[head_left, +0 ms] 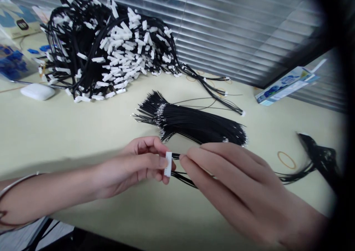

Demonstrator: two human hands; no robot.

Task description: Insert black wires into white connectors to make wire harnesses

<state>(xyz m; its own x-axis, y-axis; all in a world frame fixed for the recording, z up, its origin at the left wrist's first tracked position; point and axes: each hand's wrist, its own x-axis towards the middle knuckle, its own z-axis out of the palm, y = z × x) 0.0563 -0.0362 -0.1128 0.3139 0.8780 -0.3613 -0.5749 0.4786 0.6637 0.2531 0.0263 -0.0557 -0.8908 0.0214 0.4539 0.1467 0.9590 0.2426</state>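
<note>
My left hand (135, 164) pinches a small white connector (168, 164) between thumb and fingers, just above the table. My right hand (235, 180) meets it from the right, fingertips pinched on a thin black wire (175, 156) at the connector's face. More black wires (183, 178) trail from the connector under my right hand. Just behind both hands lies a loose bundle of black wires (191, 121) with bare metal tips.
A big heap of black cables with white connectors (108, 47) fills the back left of the pale table (83, 129). A white case (37, 91) lies at the left, a blue-and-white box (287, 84) at the back right, a rubber band (286, 159) and more wires (318, 156) at the right.
</note>
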